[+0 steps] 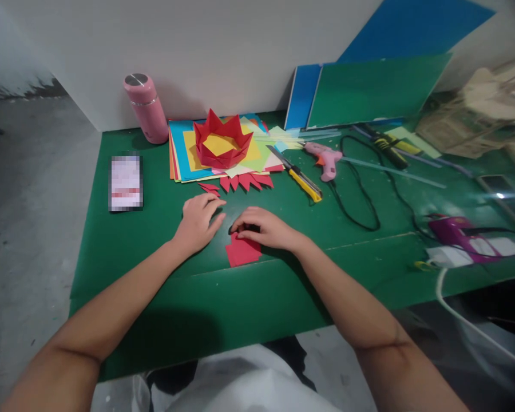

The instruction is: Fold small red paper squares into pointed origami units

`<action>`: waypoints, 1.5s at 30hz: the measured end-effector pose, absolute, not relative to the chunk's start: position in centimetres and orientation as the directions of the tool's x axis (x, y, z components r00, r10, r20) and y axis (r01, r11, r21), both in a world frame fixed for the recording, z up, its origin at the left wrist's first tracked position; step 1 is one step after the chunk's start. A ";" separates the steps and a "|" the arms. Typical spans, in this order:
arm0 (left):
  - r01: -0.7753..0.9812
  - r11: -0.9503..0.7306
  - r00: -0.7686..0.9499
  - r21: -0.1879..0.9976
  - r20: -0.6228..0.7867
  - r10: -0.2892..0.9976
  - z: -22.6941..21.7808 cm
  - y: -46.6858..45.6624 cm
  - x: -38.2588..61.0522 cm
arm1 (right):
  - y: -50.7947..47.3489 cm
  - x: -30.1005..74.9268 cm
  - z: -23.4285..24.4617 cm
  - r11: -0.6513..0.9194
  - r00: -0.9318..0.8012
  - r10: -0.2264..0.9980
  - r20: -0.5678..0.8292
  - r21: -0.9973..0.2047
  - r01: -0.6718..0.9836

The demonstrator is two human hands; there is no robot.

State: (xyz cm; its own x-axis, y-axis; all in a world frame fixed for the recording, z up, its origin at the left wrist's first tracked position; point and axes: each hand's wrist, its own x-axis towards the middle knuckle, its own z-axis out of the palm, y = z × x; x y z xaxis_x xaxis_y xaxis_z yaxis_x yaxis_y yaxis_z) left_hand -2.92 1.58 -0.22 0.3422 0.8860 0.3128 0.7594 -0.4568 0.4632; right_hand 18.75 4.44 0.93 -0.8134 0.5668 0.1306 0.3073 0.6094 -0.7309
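A small red paper piece [242,252] lies on the green table [154,286] near its front. My right hand [264,228] rests on the paper's upper edge, fingers curled and pressed down on it. My left hand [198,220] lies flat on the table just left of the paper, fingers stretched toward it, holding nothing. Behind the hands sit several red folded triangles [245,181] and a red paper crown [222,144] on a stack of coloured paper sheets [189,151].
A pink flask [146,107] stands at the back left, a phone [125,182] lies left. A yellow utility knife [300,176], pink glue gun [324,158], black cable [360,200], purple glue gun [455,232] and green and blue boards [369,88] fill the right.
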 end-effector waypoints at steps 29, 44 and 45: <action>0.701 -0.506 0.501 0.503 0.157 0.851 -0.1 0.6 -1.8 | 5.3 19.1 0.1 0.651 -0.659 0.708 0.255 -0.598 0.468; 0.585 -0.601 0.625 0.545 0.171 0.762 0.3 0.2 -2.0 | 5.4 19.0 -0.9 0.651 -0.590 0.750 0.298 -0.486 0.583; 0.607 -0.568 0.582 0.555 0.176 0.794 0.2 0.2 -2.0 | 5.4 19.0 -0.9 0.655 -0.594 0.746 0.302 -0.492 0.573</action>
State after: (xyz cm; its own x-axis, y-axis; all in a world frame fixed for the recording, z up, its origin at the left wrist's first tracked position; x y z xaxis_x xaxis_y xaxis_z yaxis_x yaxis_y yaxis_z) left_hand -1.98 0.18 0.23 0.5819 0.7940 0.1760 0.6075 -0.5682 0.5550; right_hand 19.04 5.39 -0.85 -0.5939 0.7459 0.3016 0.5732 0.6553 -0.4920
